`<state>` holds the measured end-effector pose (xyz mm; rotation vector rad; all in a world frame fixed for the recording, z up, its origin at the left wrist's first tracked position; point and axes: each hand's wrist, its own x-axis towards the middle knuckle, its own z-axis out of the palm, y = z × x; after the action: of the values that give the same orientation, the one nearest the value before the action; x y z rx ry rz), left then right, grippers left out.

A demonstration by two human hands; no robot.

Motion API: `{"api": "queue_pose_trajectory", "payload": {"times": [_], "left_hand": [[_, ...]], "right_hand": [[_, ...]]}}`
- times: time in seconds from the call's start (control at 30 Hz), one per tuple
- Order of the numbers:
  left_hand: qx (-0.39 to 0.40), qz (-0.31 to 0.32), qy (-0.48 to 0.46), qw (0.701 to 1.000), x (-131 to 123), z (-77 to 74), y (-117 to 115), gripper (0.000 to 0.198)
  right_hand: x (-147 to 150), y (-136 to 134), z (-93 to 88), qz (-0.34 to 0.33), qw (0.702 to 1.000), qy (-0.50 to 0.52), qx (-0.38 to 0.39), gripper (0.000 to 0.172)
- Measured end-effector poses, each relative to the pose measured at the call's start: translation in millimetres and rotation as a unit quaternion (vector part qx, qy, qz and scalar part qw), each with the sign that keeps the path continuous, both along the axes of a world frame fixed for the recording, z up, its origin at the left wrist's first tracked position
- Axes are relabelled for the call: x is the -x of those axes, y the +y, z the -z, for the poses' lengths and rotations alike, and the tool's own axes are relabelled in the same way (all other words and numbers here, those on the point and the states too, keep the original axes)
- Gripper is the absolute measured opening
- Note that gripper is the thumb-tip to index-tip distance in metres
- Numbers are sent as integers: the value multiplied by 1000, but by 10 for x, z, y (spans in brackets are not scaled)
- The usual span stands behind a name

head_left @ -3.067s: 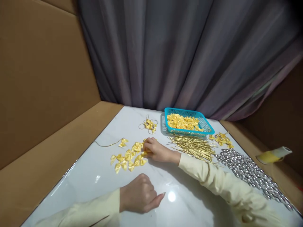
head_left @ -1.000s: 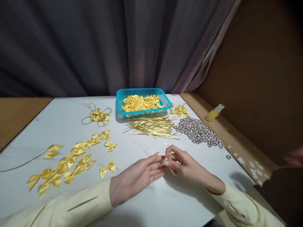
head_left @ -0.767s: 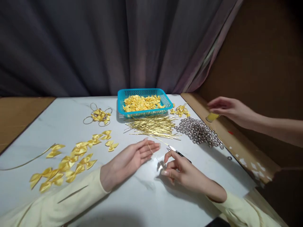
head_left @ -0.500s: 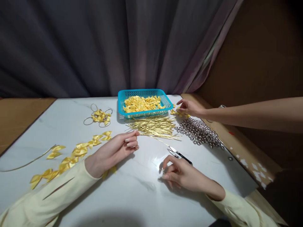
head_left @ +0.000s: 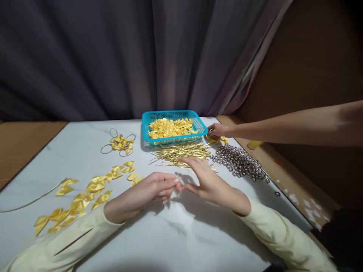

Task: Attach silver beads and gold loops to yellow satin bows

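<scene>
The left hand (head_left: 144, 190) is pinching something tiny at its fingertips (too small to tell what). The right hand (head_left: 205, 181) is meeting it, fingers spread loosely, holding nothing I can see. Both are resting on the white table (head_left: 176, 234). Gold wire sticks (head_left: 181, 153) are lying at 12 o'clock, yellow bows (head_left: 93, 187) at 9 o'clock, silver beads (head_left: 241, 162) at 2 o'clock. Another person's hand (head_left: 217, 130) is touching bows beside the blue basket (head_left: 172, 141).

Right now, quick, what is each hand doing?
Left hand: fingers pinched shut; what it holds cannot be told.
Right hand: open, fingers spread, holding nothing visible.
</scene>
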<state>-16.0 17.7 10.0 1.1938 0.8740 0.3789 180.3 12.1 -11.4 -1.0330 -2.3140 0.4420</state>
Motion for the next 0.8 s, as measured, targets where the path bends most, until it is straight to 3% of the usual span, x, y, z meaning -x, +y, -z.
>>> {"api": "queue_pose_trajectory", "payload": {"times": [0.17, 0.3, 0.47, 0.63, 0.8], "left_hand": [[21, 10, 12, 1000, 59, -16, -1, 28], [14, 28, 12, 999, 93, -56, 6, 30], [19, 38, 5, 999, 93, -31, 22, 31], [27, -20, -31, 999, 64, 12, 35, 24], [31, -95, -81, 992, 8, 16, 19, 25]], "right_hand": [[147, 102, -129, -87, 989, -105, -50, 16], [105, 110, -230, -109, 980, -145, -76, 24], [50, 133, -215, -119, 983, -126, -63, 25], [46, 163, -190, -96, 991, -89, -39, 24], [67, 159, -168, -56, 997, -59, -6, 36]]}}
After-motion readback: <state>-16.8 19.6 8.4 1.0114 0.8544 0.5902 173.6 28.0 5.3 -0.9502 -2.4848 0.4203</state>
